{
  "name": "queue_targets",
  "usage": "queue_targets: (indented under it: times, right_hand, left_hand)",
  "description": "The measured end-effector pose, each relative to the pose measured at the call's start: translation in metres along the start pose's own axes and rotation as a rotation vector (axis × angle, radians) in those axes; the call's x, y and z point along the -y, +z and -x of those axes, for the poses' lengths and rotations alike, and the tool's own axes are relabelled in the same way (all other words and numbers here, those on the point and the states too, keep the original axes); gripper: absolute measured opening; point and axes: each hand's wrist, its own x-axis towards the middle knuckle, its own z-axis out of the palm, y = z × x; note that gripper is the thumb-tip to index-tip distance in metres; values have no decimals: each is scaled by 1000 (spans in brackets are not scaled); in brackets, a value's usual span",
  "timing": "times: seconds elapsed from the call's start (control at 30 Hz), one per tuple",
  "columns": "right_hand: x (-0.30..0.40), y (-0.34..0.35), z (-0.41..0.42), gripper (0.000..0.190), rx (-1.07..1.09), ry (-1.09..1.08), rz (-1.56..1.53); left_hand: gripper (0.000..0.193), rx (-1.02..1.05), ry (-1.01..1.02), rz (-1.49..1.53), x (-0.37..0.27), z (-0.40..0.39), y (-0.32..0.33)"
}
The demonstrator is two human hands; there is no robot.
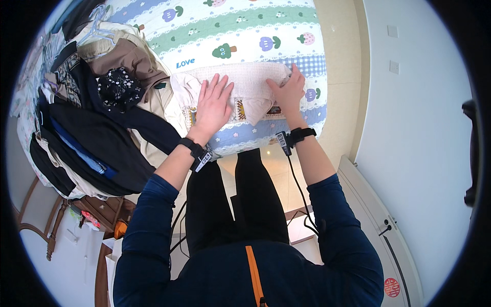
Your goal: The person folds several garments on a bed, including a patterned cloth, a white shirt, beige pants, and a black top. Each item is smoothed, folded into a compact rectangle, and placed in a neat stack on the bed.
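Observation:
A cream garment (243, 78) with a ribbed, gathered band and patterned patches lies folded on a quilted bedspread (238, 23) near the bed's edge. My left hand (215, 103) rests flat on the left part of the garment, fingers spread. At the garment's right end is my right hand (287, 90), its thumb on the cloth and its fingers around the end; whether it grips any cloth is hard to tell. Each wrist wears a black strap with a small device.
A heap of clothes (103, 134), some on hangers (98, 28), covers the bed's left side and touches the garment. A wooden nightstand (101, 209) stands lower left. A pale wall (414, 107) rises on the right, with a door (383, 218) below. Black cables run from the wrist devices.

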Motion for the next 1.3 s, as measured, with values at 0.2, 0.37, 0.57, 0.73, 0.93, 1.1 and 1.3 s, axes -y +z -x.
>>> queue_targets:
  times: [0.2, 0.37, 0.57, 0.73, 0.93, 1.1, 1.3]
  right_hand:
    - [4, -24, -27, 72, 348, 471, -472]
    - [60, -38, 14, 49, 477, 189, -666]
    - [148, 49, 102, 59, 493, -54, -917]
    - [182, 102, 122, 57, 258, -232, -571]
    - [139, 76, 108, 48, 158, -213, -395]
    - [114, 93, 93, 58, 87, -460, 127]
    - [107, 112, 91, 68, -3, -450, 151]
  left_hand:
    - [68, 10, -99, 7, -14, 5, 25]
    - [57, -35, -558, 803, -2, -22, 22]
    - [73, 48, -804, 1870, 72, 3, -66]
    - [75, 43, -841, 1262, 97, 31, -63]
    - [43, -335, -747, 728, 106, 24, -18]
    - [44, -594, -621, 382, 119, 19, 6]
    - [40, -193, -822, 831, 160, 11, -7]
